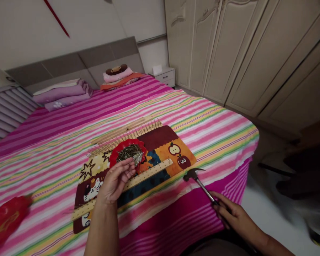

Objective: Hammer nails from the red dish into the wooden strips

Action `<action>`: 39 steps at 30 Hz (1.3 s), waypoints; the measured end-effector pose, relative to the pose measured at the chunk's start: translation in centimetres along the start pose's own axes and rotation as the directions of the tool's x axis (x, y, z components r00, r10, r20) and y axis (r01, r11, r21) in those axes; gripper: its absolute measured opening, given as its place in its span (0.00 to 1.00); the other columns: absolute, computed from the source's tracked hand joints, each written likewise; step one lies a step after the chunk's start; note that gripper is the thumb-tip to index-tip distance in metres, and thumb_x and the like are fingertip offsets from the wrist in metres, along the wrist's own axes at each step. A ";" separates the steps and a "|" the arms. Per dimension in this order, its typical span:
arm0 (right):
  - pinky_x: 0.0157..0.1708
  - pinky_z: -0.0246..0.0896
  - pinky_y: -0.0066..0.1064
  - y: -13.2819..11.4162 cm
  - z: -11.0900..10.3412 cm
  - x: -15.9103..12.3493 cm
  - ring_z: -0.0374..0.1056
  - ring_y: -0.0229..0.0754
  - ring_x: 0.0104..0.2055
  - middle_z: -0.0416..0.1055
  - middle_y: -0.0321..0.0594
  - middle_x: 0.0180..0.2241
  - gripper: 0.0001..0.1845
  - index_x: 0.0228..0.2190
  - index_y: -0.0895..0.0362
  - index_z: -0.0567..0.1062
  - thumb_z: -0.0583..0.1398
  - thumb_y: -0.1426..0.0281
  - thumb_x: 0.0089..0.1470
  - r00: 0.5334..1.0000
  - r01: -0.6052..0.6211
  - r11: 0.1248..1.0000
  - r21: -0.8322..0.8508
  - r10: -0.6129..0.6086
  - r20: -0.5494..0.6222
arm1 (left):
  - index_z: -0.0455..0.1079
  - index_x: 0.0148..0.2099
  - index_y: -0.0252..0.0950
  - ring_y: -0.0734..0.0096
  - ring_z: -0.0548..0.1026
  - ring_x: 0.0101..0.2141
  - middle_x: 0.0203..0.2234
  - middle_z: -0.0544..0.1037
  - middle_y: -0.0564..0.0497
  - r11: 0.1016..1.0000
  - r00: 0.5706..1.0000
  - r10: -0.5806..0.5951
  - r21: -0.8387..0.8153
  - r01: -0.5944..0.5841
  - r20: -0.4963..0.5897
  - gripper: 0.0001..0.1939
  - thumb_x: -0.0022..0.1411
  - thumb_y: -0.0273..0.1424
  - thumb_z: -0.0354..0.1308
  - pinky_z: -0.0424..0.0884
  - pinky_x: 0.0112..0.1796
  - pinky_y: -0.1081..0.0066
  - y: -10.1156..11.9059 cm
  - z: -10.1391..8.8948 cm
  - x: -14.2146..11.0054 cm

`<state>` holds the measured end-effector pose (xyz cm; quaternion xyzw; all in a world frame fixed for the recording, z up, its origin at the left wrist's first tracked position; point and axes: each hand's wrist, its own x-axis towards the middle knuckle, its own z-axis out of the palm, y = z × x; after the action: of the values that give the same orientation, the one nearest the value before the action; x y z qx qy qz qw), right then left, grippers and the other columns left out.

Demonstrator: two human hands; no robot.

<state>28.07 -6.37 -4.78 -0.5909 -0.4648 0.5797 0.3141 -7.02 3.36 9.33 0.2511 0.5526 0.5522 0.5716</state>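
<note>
My right hand (226,208) is wrapped around the handle of a claw hammer (201,185), its head at the front edge of the mat. My left hand (118,179) is by the near rim of a red scalloped bowl (113,157). Its fingers are drawn together, and whatever may be between them is too small to make out. Many loose nails (130,153) lie in the bowl. Below it, a long wooden strip (146,174) with rows of small holes crosses the cartoon mat (160,140). My left wrist hides part of that strip; a few nails stick out at both its ends.
Behind the bowl, another wooden strip (117,140) bristles with upright nails, with more bare strips (128,128) beyond. A red bag (9,218) lies at the left on the striped bedspread (218,128). Folded bedding (65,94) sits near the headboard. Wardrobes (229,49) line the right.
</note>
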 end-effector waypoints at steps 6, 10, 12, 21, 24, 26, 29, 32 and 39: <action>0.17 0.50 0.26 -0.3 0.1 -0.1 0.54 0.33 0.16 0.54 0.24 0.16 0.36 0.55 0.65 0.64 0.55 0.56 0.50 1.000 0.021 1.000 -0.007 -0.021 -0.022 | 0.77 0.35 0.32 0.72 0.76 0.27 0.26 0.79 0.48 1.000 0.999 0.019 0.005 -0.019 0.034 0.19 0.36 0.30 0.71 0.75 0.31 0.74 -2.8 3.0 -2.1; 0.16 0.51 0.26 -0.3 0.1 0.0 0.55 0.33 0.15 0.55 0.24 0.16 0.34 0.55 0.63 0.66 0.55 0.57 0.49 0.999 0.046 0.999 -0.009 -0.046 -0.026 | 0.77 0.34 0.33 0.77 0.73 0.23 0.25 0.78 0.50 0.995 0.997 0.073 0.062 -0.073 0.014 0.19 0.37 0.35 0.71 0.71 0.25 0.77 -6.1 5.0 -1.8; 0.16 0.51 0.26 -0.2 0.1 0.0 0.55 0.33 0.15 0.55 0.24 0.16 0.34 0.55 0.62 0.66 0.55 0.57 0.50 0.998 0.055 0.998 -0.007 -0.056 -0.026 | 0.77 0.35 0.34 0.77 0.73 0.25 0.27 0.78 0.51 0.981 0.992 0.127 0.147 -0.125 -0.007 0.18 0.40 0.37 0.69 0.71 0.27 0.77 -7.6 5.6 -1.4; 0.15 0.53 0.25 0.3 0.0 0.1 0.57 0.32 0.15 0.56 0.24 0.17 0.30 0.54 0.61 0.66 0.55 0.60 0.52 0.996 0.085 0.996 -0.013 -0.085 -0.034 | 0.76 0.36 0.39 0.71 0.75 0.29 0.31 0.80 0.50 0.862 0.950 0.286 0.467 -0.197 -0.127 0.09 0.53 0.33 0.58 0.72 0.34 0.69 -10.5 7.7 0.5; 0.16 0.52 0.25 0.4 0.0 0.1 0.56 0.32 0.15 0.56 0.24 0.17 0.29 0.54 0.61 0.66 0.55 0.61 0.52 0.995 0.091 0.996 -0.003 -0.091 -0.028 | 0.76 0.38 0.39 0.71 0.74 0.29 0.33 0.80 0.50 0.836 0.947 0.295 0.515 -0.191 -0.127 0.10 0.54 0.34 0.57 0.72 0.35 0.69 -11.0 7.7 1.0; 0.16 0.51 0.25 0.4 0.0 0.1 0.55 0.32 0.15 0.56 0.24 0.17 0.29 0.54 0.61 0.66 0.55 0.61 0.53 0.996 0.092 0.996 0.002 -0.091 -0.025 | 0.76 0.39 0.39 0.70 0.75 0.29 0.32 0.79 0.50 0.835 0.950 0.289 0.517 -0.188 -0.121 0.11 0.54 0.35 0.57 0.71 0.36 0.68 -11.4 7.5 1.3; 0.16 0.52 0.25 0.3 0.0 0.0 0.55 0.32 0.15 0.55 0.24 0.17 0.29 0.54 0.61 0.66 0.55 0.61 0.52 0.996 0.088 0.996 -0.002 -0.089 -0.027 | 0.76 0.39 0.38 0.69 0.75 0.29 0.32 0.79 0.49 0.819 0.948 0.299 0.539 -0.195 -0.111 0.12 0.54 0.36 0.57 0.71 0.36 0.67 -11.6 7.3 1.6; 0.16 0.52 0.25 0.2 0.1 0.0 0.56 0.32 0.15 0.56 0.24 0.17 0.29 0.54 0.62 0.67 0.55 0.61 0.52 0.995 0.089 0.996 -0.010 -0.089 -0.039 | 0.76 0.39 0.39 0.69 0.75 0.29 0.34 0.79 0.49 0.781 0.938 0.333 0.585 -0.218 -0.095 0.12 0.55 0.37 0.56 0.71 0.36 0.67 -11.8 7.3 1.6; 0.16 0.53 0.25 0.2 0.0 0.0 0.56 0.32 0.15 0.56 0.24 0.17 0.29 0.54 0.61 0.66 0.55 0.61 0.53 0.996 0.085 0.996 -0.021 -0.085 -0.028 | 0.76 0.39 0.41 0.65 0.75 0.37 0.35 0.79 0.48 0.646 0.874 0.486 0.684 -0.341 -0.024 0.12 0.56 0.37 0.54 0.70 0.38 0.68 -12.6 7.5 1.7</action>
<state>28.08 -6.45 -5.02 -0.5821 -0.4906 0.5525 0.3394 3.90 4.02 -0.58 0.4979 0.6942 0.4595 0.2429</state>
